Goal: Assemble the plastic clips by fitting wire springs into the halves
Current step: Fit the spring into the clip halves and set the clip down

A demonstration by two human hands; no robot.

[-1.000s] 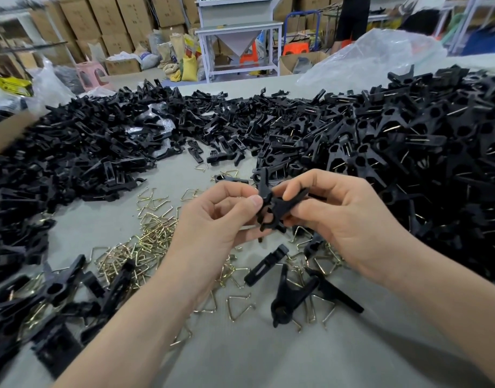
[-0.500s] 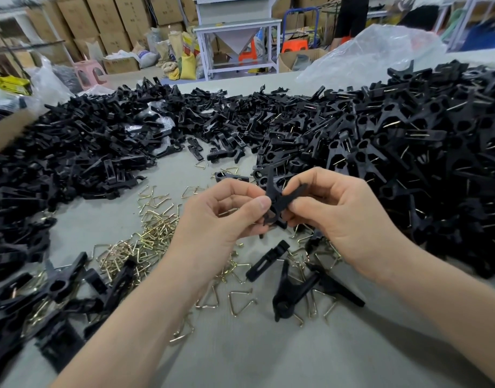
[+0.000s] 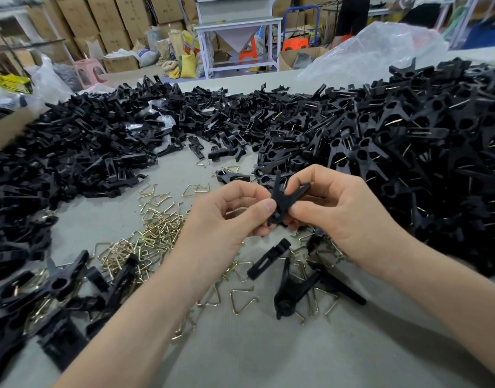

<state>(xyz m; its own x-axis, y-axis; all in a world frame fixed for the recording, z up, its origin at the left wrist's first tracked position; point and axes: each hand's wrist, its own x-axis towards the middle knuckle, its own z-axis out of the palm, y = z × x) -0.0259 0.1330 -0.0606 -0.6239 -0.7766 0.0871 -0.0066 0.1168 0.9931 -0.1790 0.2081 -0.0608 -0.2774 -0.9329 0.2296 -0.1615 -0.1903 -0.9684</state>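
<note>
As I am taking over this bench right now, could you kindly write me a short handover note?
Hands: left hand pinches the held clip; right hand grips its other side, above the table.
Parts: wire springs lie loose left of the hands; heap of halves far left; pile of sprung clips on the right.
Done: that pile, plus one finished clip on the table below the hands.
Left: whether the held clip's spring is seated cannot be told; the heap of halves awaits.
</note>
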